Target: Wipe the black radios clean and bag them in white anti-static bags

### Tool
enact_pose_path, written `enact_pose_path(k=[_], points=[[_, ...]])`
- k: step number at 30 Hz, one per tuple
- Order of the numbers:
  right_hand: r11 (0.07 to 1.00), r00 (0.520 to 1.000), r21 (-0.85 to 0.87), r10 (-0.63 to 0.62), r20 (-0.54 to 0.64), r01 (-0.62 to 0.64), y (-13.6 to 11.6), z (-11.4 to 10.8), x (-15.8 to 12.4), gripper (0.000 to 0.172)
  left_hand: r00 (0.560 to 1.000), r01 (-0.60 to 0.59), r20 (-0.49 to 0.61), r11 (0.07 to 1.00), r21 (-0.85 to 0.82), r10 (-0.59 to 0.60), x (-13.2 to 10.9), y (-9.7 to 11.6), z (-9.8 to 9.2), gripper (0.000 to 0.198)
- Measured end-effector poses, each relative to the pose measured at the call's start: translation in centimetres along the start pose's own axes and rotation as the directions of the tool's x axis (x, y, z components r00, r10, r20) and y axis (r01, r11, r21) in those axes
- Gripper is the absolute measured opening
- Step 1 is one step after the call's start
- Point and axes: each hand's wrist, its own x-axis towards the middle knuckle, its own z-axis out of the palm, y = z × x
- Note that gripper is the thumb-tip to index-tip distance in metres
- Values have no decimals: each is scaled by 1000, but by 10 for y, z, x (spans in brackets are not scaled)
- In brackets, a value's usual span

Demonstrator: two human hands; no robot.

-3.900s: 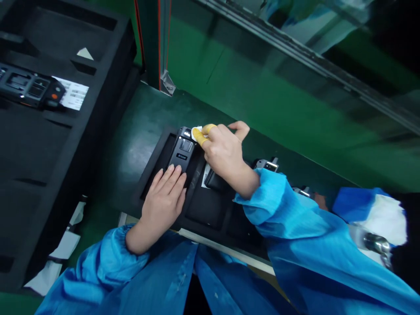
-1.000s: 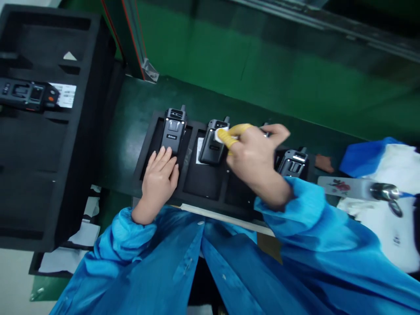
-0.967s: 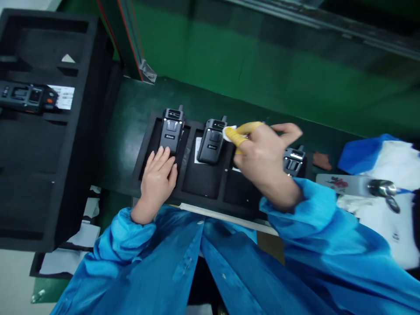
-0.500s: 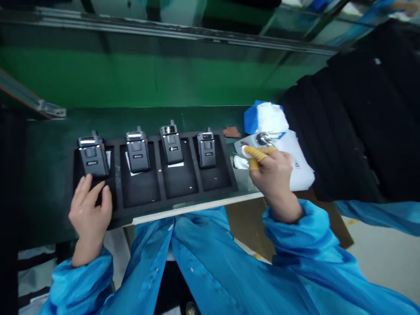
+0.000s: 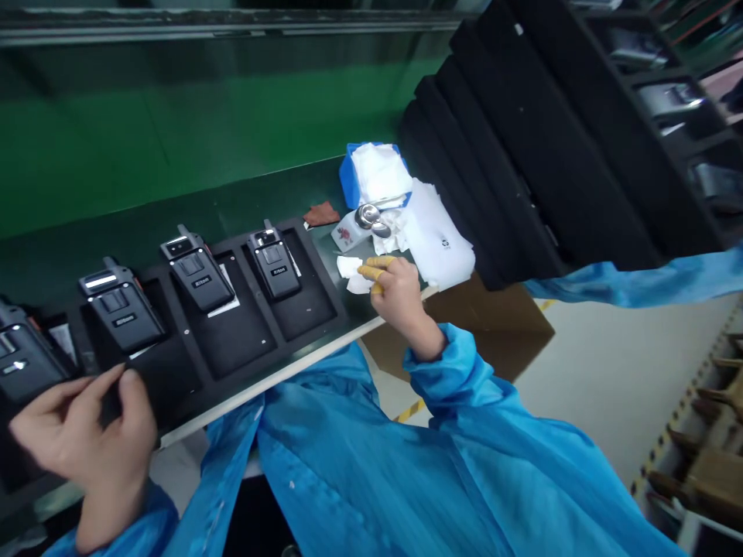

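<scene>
A black foam tray [image 5: 313, 317] lies on the green bench with several black handheld radios [image 5: 272, 267] standing in its slots. My left hand [image 5: 87, 441] rests on the tray's near left part, thumb and fingers curled on its surface beside the leftmost radio [image 5: 23, 360]. My right hand [image 5: 395, 286], with yellow finger cots, sits just right of the tray, fingers pinched on a small white wipe [image 5: 351, 272] lying on the bench.
A blue box of white wipes [image 5: 371, 174], a small metal-topped dispenser [image 5: 365, 218], loose white cloths [image 5: 435, 232] and a brown scrap [image 5: 322, 214] lie at the bench's right end. Stacked black foam trays [image 5: 522, 155] rise on the right. A cardboard box [image 5: 487, 309] sits below.
My right hand left the radios and came down by the tray's right end onto the wipe. The view swung right; my left hand stayed on the tray's left part.
</scene>
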Motion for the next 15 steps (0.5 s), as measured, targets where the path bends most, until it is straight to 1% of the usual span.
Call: enact_pose_path(k=[1, 2, 3, 4, 5, 7, 8, 10, 12, 15], points=[[1000, 1000, -1, 9, 2, -9, -2, 0, 6, 37, 996, -21, -84, 997, 68, 27, 5, 12, 8, 50], [1000, 1000, -11, 16, 25, -15, -4, 1, 12, 34, 992, -44, -115, 994, 97, 56, 10, 23, 16, 39], [999, 998, -25, 21, 58, -20, -7, 2, 18, 32, 993, -61, -93, 993, 100, 71, 15, 34, 23, 31], [999, 995, -38, 26, 92, -22, -10, 4, 23, 29, 995, -81, -43, 993, 81, 85, 18, 43, 31, 25], [999, 992, -48, 30, 120, -24, -13, 6, 26, 28, 994, -104, -39, 993, 51, 106, 20, 52, 37, 20], [998, 991, -54, 31, 134, -23, -16, 10, 29, 29, 989, -147, 3, 989, 2, 147, 22, 65, 49, 15], [999, 993, -47, 21, 115, -16, -16, 12, 28, 29, 986, -166, 18, 986, -18, 166, 21, 69, 53, 14], [1000, 1000, -30, -5, 26, 5, -13, 14, 22, 29, 979, -191, 69, 981, -42, 193, 19, 76, 60, 13], [999, 993, -5, -46, -113, 45, -9, 11, 14, 27, 973, -203, 103, 978, -54, 208, 16, 79, 64, 13], [990, 947, 43, -112, -300, 131, 0, -5, 7, 26, 961, -227, 146, 972, -61, 234, 16, 84, 71, 12]])
